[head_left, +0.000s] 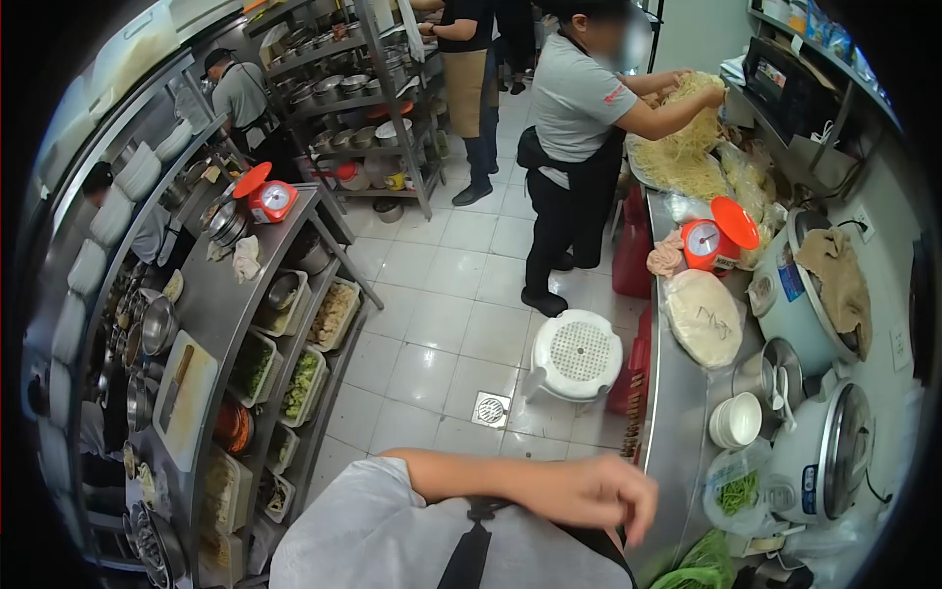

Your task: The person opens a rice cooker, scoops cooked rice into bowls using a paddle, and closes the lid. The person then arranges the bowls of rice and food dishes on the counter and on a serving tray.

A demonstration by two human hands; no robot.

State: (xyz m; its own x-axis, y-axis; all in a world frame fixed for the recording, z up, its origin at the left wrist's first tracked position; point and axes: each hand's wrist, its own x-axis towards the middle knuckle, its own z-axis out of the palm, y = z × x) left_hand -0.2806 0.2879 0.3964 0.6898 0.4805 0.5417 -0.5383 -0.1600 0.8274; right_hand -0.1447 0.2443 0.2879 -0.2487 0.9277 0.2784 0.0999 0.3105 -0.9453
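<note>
My left hand [620,494] reaches across my chest from the left, over the near edge of the steel counter on the right. Its fingers bend loosely downward, slightly blurred, and I see nothing held in them. My right hand is out of sight. Close by on that counter [677,471] are a bag of green vegetables [705,564], a container of chopped greens [738,494] and stacked white bowls [736,422]. A lidded cooker [819,456] stands against the wall.
A white stool [577,353] stands on the tiled floor. Beyond it a co-worker [579,118] lifts noodles [687,137] beside an orange scale [705,242]. To the left, a steel prep table [231,324] carries a cutting board [184,398], with food tubs [334,312] on shelves.
</note>
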